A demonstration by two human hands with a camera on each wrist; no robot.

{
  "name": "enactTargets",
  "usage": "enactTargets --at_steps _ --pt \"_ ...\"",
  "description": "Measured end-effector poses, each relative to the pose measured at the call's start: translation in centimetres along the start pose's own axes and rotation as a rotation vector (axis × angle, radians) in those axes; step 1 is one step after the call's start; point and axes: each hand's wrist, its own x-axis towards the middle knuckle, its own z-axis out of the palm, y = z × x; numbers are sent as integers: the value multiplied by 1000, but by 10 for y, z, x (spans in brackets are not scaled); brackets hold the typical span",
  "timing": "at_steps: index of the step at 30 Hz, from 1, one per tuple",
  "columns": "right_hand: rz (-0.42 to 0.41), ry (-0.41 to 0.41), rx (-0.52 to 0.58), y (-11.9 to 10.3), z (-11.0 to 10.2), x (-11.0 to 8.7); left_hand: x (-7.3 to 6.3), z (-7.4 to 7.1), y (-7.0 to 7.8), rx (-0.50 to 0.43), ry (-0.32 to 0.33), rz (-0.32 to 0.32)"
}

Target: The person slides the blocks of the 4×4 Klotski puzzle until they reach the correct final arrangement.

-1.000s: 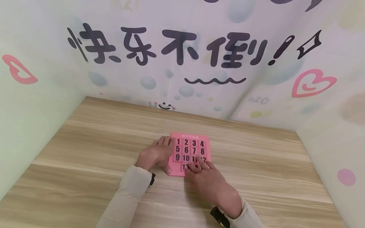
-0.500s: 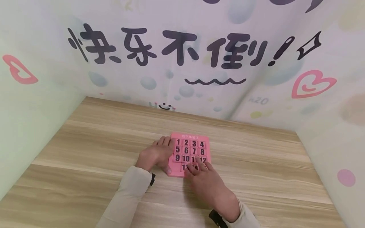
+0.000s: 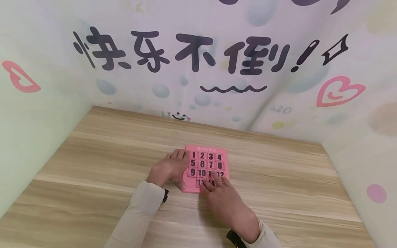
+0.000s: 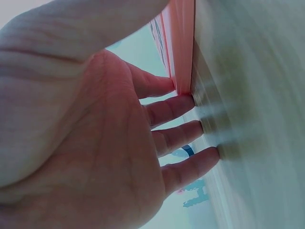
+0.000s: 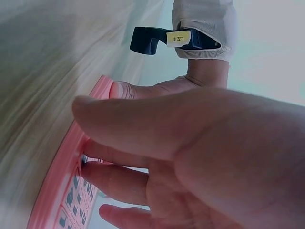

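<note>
A pink number sliding puzzle (image 3: 206,149) lies flat on the table. Its visible tiles run in order from 1, and a gap shows at the left of the bottom row, beside tile 13 (image 3: 198,182). My left hand (image 3: 170,169) steadies the puzzle's left side. In the left wrist view its index fingertip meets the pink side wall (image 4: 183,47), while the other fingers reach down to the tabletop. The left thumb (image 5: 125,90) touches a corner of the frame. Fingertips of my right hand (image 3: 226,201) rest on the lower tiles, covering the bottom right ones.
The wood-grain table (image 3: 102,165) extends around the puzzle on all sides. Behind it hangs a printed backdrop (image 3: 186,100) with large dark characters, and pale walls flank both sides. A black strap (image 5: 190,39) sits on the left wrist.
Tile 13 has slid slightly left toward the gap, with the right hand shifting a little left too. The left hand and the puzzle frame have stayed in place.
</note>
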Motion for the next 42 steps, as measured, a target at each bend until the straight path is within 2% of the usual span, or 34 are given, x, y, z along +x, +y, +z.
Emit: enactTargets --at_steps 32,42 --pt "-36 77 -10 -7 8 3 0 1 2 -30 1 5" --pt "-53 118 49 -8 11 8 0 0 1 -36 -3 4"
